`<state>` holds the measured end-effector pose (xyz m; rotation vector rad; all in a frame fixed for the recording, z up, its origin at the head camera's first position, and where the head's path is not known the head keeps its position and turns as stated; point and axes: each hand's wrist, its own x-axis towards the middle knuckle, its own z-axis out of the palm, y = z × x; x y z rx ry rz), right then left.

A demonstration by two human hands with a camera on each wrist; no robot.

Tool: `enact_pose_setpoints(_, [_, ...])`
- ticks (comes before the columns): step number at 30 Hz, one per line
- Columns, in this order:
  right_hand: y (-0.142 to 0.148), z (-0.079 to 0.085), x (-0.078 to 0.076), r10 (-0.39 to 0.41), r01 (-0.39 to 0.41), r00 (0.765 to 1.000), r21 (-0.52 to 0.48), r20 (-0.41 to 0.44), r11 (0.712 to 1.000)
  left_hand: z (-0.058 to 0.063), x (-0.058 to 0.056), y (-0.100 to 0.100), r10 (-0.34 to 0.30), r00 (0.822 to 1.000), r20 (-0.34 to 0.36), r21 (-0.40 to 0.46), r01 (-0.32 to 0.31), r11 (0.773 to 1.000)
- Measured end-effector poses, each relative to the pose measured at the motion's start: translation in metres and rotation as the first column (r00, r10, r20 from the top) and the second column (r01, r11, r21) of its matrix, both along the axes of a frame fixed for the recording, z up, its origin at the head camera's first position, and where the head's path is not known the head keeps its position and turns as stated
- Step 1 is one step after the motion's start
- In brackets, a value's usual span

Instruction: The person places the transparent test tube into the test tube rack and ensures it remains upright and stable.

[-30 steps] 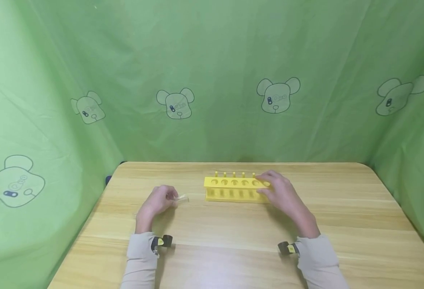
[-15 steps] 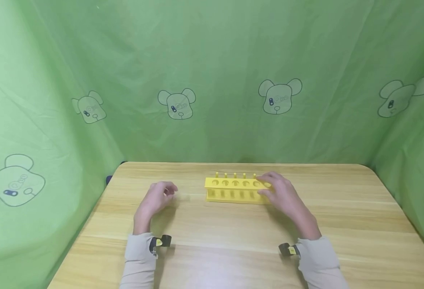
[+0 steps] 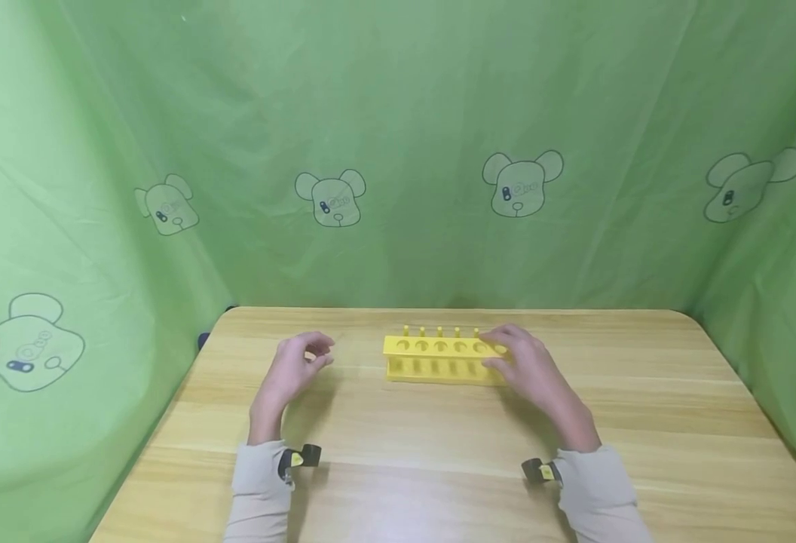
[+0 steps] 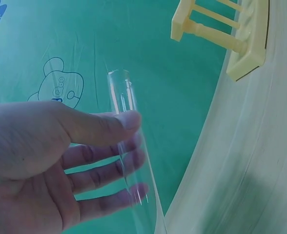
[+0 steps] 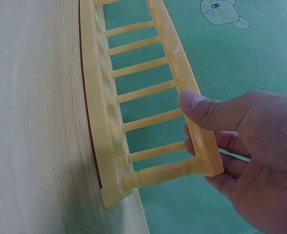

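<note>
A clear glass test tube [image 4: 122, 90] is pinched between the thumb and fingers of my left hand [image 3: 295, 369]. Its open rim points up in the left wrist view, while its lower end runs out of that frame; in the head view the tube is barely visible. To the right of that hand, apart from it, a yellow test tube rack [image 3: 432, 347] stands on the table. My right hand [image 3: 527, 369] grips the rack's right end, thumb on the near side of the top bar [image 5: 177, 53] and fingers curled round the far side.
The wooden table [image 3: 398, 467] carries the rack near its back half. A green curtain [image 3: 411, 249] with printed bear heads hangs behind and at both sides. Small dark cameras, such as the left one [image 3: 310, 455], sit on the wrists.
The left hand has tipped up slightly, and the test tube that stuck out toward the rack no longer shows clearly in the head view. The right hand and rack have stayed in place.
</note>
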<state>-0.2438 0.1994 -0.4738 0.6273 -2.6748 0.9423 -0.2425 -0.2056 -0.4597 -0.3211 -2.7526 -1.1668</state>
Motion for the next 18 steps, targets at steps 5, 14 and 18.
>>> enact_pose_setpoints(5, [-0.0011, -0.0003, 0.0004, -0.003, 0.003, 1.000, 0.000, -0.003, 1.000, 0.0018, -0.0006, 0.0001, 0.010, 0.999, -0.046, 0.061, -0.008, 0.998])
enact_pose_setpoints(14, [-0.0016, -0.0013, 0.0006, -0.006, 0.006, 1.000, 0.004, -0.010, 1.000, 0.0044, -0.0007, 0.0006, 0.016, 0.995, -0.101, 0.144, -0.002, 0.990])
enact_pose_setpoints(18, [-0.0016, -0.0015, 0.0003, -0.007, 0.007, 1.000, 0.003, -0.013, 1.000, 0.0050, -0.0009, 0.0000, 0.018, 0.994, -0.109, 0.157, 0.000, 0.988])
